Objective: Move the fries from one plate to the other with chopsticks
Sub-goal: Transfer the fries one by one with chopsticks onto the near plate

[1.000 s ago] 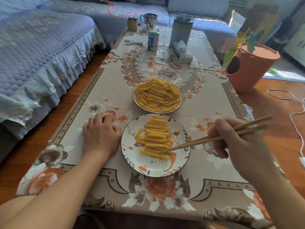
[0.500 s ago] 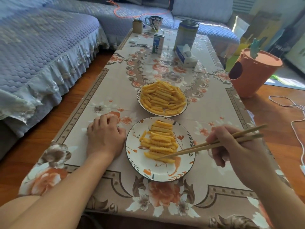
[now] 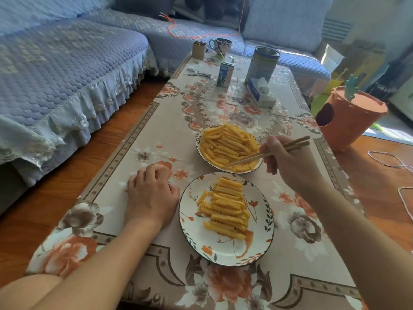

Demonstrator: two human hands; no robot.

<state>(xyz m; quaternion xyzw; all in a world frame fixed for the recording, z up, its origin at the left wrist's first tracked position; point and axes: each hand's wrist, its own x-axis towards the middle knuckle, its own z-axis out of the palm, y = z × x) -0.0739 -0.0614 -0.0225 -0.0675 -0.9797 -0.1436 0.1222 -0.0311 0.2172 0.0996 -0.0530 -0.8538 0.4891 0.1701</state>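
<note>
We are holding the chopsticks point(image 3: 266, 153) in our right hand point(image 3: 288, 162), fingers wrapped around their upper half so the long front ends are free to reach. The tips are lying close together and low at the near edge of the heap of fries point(image 3: 228, 146) on the far plate point(image 3: 202, 153) — whether they are pinching a fry yet, we cannot tell, since the tips are blending into the yellow pile. We are coming in from the right at a shallow slant, which looks like the easy way to slide under or alongside one stick without scattering the others.

Our left hand point(image 3: 150, 193) is resting on the tablecloth point(image 3: 156, 126) with fingers loosely curled and holding nothing, just beside the left rim of the near plate point(image 3: 194, 233). We judge it is parked there to steady us and to be ready if that plate slides.

The near plate is carrying a smaller row of fries point(image 3: 225, 211), laid roughly side by side down its middle, with bare rim toward us. The far plate is heaped much fuller, so many remain — which plate counts as the source we can only guess from the two piles.

Further out, a milk carton point(image 3: 225, 75), a tin can point(image 3: 262, 64) and a tissue pack point(image 3: 261, 93) are standing well apart from both plates, out of our reach path.
</note>
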